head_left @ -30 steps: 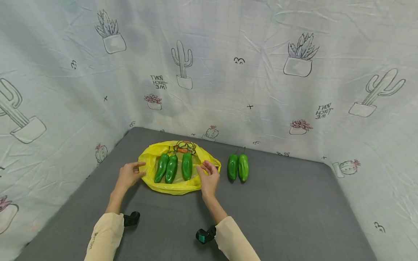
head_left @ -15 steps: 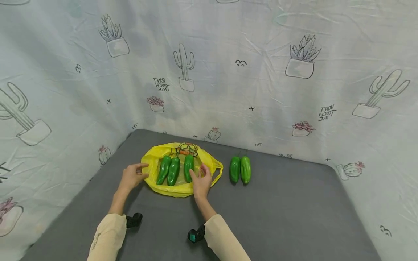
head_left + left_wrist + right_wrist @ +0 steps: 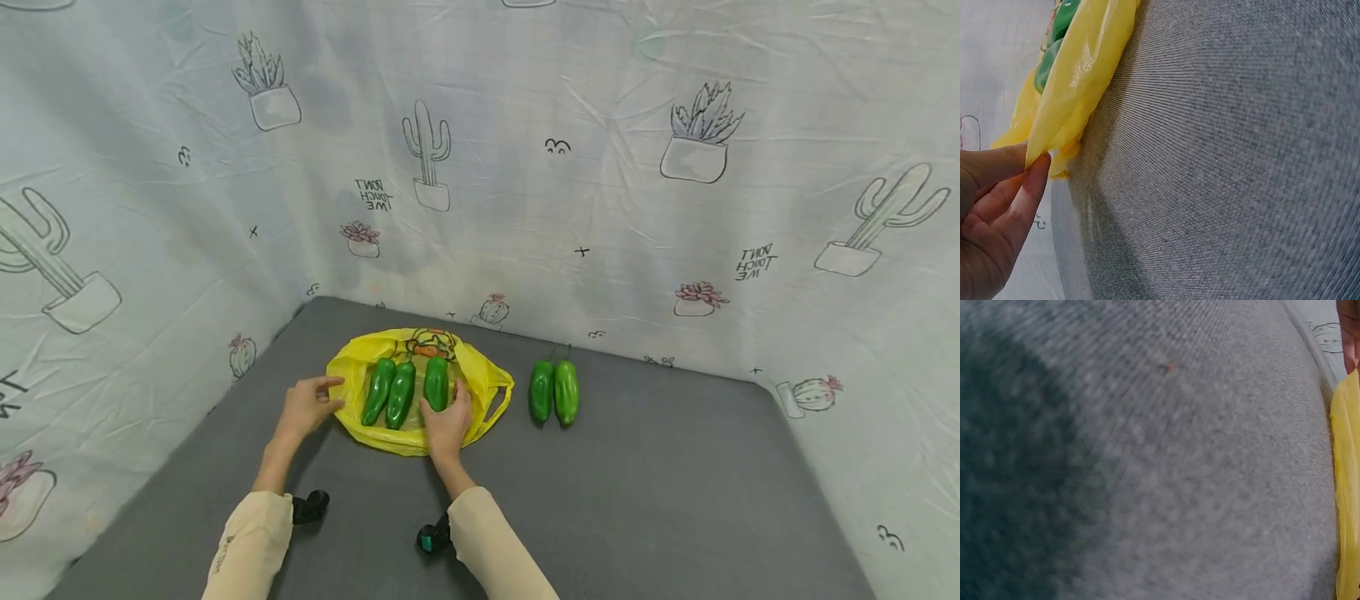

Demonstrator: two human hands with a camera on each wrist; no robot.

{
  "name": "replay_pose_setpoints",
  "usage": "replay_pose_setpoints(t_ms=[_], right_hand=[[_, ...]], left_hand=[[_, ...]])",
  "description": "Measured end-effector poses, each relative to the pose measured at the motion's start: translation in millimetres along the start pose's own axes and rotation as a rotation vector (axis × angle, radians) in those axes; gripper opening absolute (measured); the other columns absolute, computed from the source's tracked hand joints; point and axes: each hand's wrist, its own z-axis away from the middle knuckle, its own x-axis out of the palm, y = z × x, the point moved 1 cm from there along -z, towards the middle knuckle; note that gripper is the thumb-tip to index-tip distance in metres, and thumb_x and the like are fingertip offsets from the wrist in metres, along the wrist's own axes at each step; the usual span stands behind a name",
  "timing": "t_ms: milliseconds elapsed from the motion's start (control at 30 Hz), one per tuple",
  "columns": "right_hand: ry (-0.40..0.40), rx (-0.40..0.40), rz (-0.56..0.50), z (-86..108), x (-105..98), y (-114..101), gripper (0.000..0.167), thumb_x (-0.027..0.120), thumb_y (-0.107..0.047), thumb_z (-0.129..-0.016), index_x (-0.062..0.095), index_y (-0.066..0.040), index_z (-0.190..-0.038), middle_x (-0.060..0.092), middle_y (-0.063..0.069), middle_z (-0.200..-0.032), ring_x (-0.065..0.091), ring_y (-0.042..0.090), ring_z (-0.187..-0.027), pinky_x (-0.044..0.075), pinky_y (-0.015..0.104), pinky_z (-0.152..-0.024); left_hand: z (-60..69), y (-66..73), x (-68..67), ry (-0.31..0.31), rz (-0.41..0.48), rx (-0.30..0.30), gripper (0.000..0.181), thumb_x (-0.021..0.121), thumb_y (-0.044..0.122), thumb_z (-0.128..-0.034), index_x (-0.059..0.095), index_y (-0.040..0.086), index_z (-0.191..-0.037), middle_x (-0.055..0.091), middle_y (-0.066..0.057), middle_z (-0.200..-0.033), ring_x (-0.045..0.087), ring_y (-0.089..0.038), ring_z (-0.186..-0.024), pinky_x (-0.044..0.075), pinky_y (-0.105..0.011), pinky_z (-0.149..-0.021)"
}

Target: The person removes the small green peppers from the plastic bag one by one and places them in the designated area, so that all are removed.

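A yellow plastic bag (image 3: 474, 371) lies with its mouth spread on the grey surface, and three green peppers (image 3: 401, 395) show inside. My left hand (image 3: 303, 408) pinches the bag's left edge between thumb and fingers, which the left wrist view shows close up on the yellow film (image 3: 1079, 75). Inside the mouth, my right hand (image 3: 448, 423) grips the lower end of the rightmost pepper (image 3: 436, 379), thumb on its left side and fingers on its right. The right wrist view shows only the bag's side (image 3: 1347, 475) and the left hand's fingers at the edge; the right hand is out of it.
Two more green peppers (image 3: 553, 392) lie side by side on the grey cloth (image 3: 675, 467), right of the bag. The bag's handle loop (image 3: 501, 403) sticks out toward them. A white curtain (image 3: 510, 183) with plant drawings stands behind and on both sides.
My right hand has moved left from the bag's right edge to the rightmost pepper inside and closed around its lower end. The left hand keeps its place at the left edge.
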Motion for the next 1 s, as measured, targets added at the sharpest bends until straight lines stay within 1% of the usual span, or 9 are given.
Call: replay_pose_setpoints(t_ms=[100, 233, 333, 467, 600, 700, 767, 833, 1000], right_hand=[[-0.041, -0.065, 0.067, -0.7, 1.7, 3.5, 0.063, 0.082, -0.007, -0.075, 0.054, 0.008, -0.129, 0.059, 0.022, -0.118, 0.057, 0.036, -0.105, 0.046, 0.05, -0.09], [-0.125, -0.14, 0.146, -1.5, 1.4, 4.9, 0.062, 0.078, -0.001, -0.078, 0.05, 0.009, -0.133, 0.057, 0.022, -0.123, 0.053, 0.036, -0.113, 0.044, 0.048, -0.095], [-0.166, -0.16, 0.183, -1.4, 0.0, 3.2, 0.064, 0.075, 0.0, -0.08, 0.046, 0.009, -0.136, 0.057, 0.024, -0.124, 0.052, 0.037, -0.115, 0.043, 0.047, -0.096], [-0.182, -0.18, 0.186, -3.2, -1.4, 2.0, 0.063, 0.075, -0.002, -0.081, 0.048, 0.005, -0.137, 0.06, 0.021, -0.116, 0.054, 0.034, -0.108, 0.047, 0.046, -0.09], [-0.141, -0.202, 0.168, -7.2, -2.4, 5.0, 0.055, 0.076, -0.002, -0.08, 0.056, 0.004, -0.131, 0.061, 0.02, -0.107, 0.058, 0.032, -0.096, 0.05, 0.045, -0.082], [-0.072, -0.184, 0.105, -10.4, -3.7, 8.0, 0.048, 0.075, -0.004, -0.078, 0.061, 0.006, -0.123, 0.06, 0.019, -0.102, 0.059, 0.032, -0.089, 0.052, 0.045, -0.076], [-0.03, -0.161, 0.056, -11.9, -5.4, 9.2, 0.044, 0.074, -0.007, -0.077, 0.063, 0.004, -0.118, 0.06, 0.018, -0.101, 0.059, 0.03, -0.086, 0.052, 0.045, -0.073], [0.007, -0.163, 0.02, -13.0, -6.8, 10.0, 0.04, 0.074, -0.011, -0.077, 0.063, 0.001, -0.113, 0.061, 0.016, -0.099, 0.059, 0.028, -0.084, 0.053, 0.043, -0.071], [0.041, -0.194, -0.038, -13.8, -10.0, 9.6, 0.035, 0.078, -0.017, -0.078, 0.064, -0.001, -0.106, 0.063, 0.013, -0.095, 0.061, 0.025, -0.078, 0.053, 0.039, -0.067]], left_hand=[[0.2, 0.0, 1.0, -0.007, 0.002, -0.01, 0.038, 0.068, -0.001, -0.086, 0.06, -0.011, -0.121, 0.055, -0.035, -0.122, 0.06, -0.048, -0.102, 0.053, -0.051, -0.079], [0.6, 0.3, 1.3, -0.01, -0.001, -0.015, 0.038, 0.068, 0.0, -0.0858, 0.06, -0.011, -0.121, 0.054, -0.037, -0.121, 0.06, -0.048, -0.102, 0.053, -0.052, -0.079], [0.9, 0.7, 1.1, -0.007, -0.003, -0.014, 0.037, 0.068, -0.001, -0.0856, 0.06, -0.011, -0.121, 0.055, -0.037, -0.121, 0.06, -0.048, -0.102, 0.053, -0.053, -0.079], [1.5, 1.6, 1.7, -0.004, -0.001, -0.017, 0.037, 0.068, -0.001, -0.0858, 0.06, -0.011, -0.121, 0.056, -0.036, -0.121, 0.06, -0.048, -0.102, 0.053, -0.052, -0.079], [1.3, 2.7, 2.7, -0.008, 0.006, -0.018, 0.038, 0.067, 0.0, -0.0863, 0.06, -0.011, -0.122, 0.057, -0.035, -0.12, 0.06, -0.047, -0.102, 0.053, -0.052, -0.079], [0.6, 2.7, 2.9, -0.01, 0.009, -0.016, 0.038, 0.067, -0.001, -0.0863, 0.06, -0.011, -0.122, 0.057, -0.035, -0.119, 0.06, -0.047, -0.102, 0.053, -0.051, -0.079], [0.3, 2.4, 2.7, -0.009, 0.008, -0.015, 0.038, 0.067, -0.001, -0.0863, 0.06, -0.011, -0.122, 0.057, -0.035, -0.12, 0.06, -0.047, -0.102, 0.054, -0.051, -0.078], [0.2, 1.9, 2.1, -0.006, 0.008, -0.014, 0.038, 0.067, -0.001, -0.0863, 0.059, -0.011, -0.122, 0.057, -0.035, -0.12, 0.06, -0.047, -0.102, 0.054, -0.05, -0.078], [0.7, 1.6, -0.3, 0.009, 0.003, -0.008, 0.038, 0.068, -0.002, -0.0855, 0.059, -0.012, -0.121, 0.057, -0.035, -0.119, 0.061, -0.047, -0.101, 0.053, -0.051, -0.078]])
